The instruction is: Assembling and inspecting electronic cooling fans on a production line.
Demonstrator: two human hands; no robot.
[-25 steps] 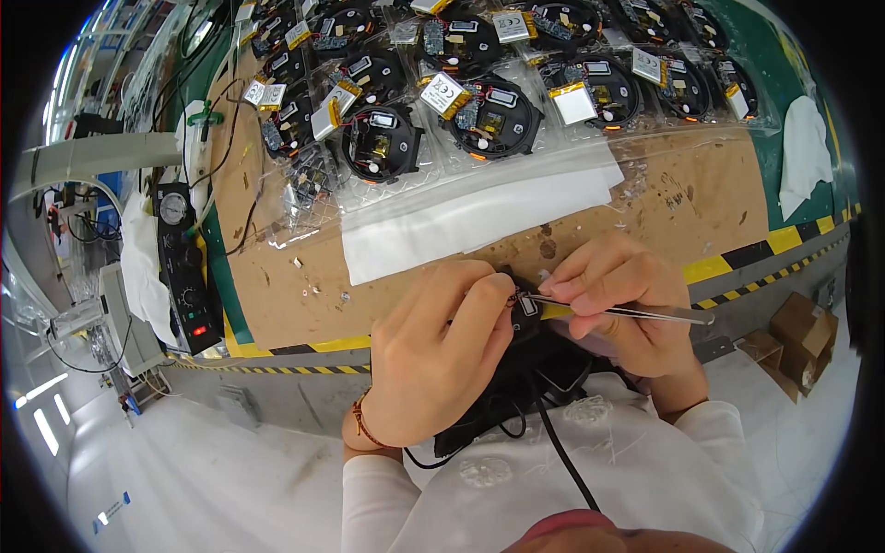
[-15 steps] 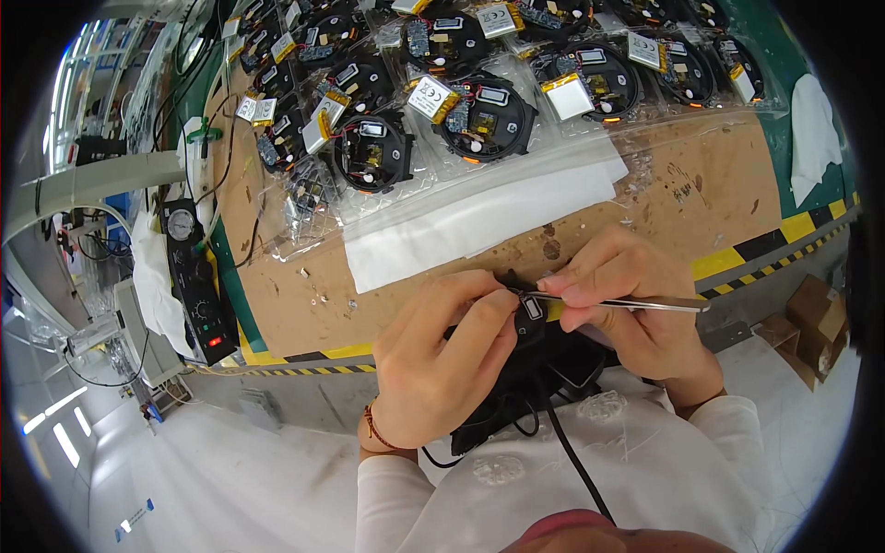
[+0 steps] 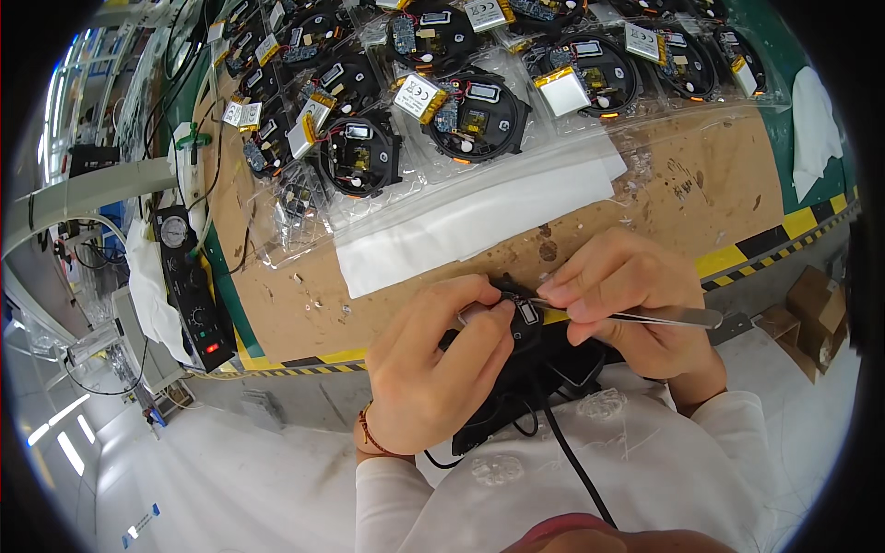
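My left hand [image 3: 429, 355] is closed around a black round device housing [image 3: 525, 334] at the near edge of the table. Part of the housing is covered by my fingers; a small pale-framed rectangle shows on it. My right hand [image 3: 641, 295] pinches a pair of metal tweezers [image 3: 673, 318]. Their tips reach into the housing close to my left fingertips, and what they touch there is too small to make out. Beyond my hands lies a white cloth sheet [image 3: 396, 258] on brown cardboard [image 3: 728, 175].
A clear plastic tray [image 3: 415, 175] holds several black round housings with circuit boards and silver battery packs [image 3: 419, 97]. To the left stands a black control box [image 3: 189, 286] with a gauge. Yellow-black tape [image 3: 770, 240] marks the table edge; a cardboard box [image 3: 816, 318] sits at right.
The rear end of the tweezers has swung slightly down and right with my right hand. My left hand and the housing have shifted only a little.
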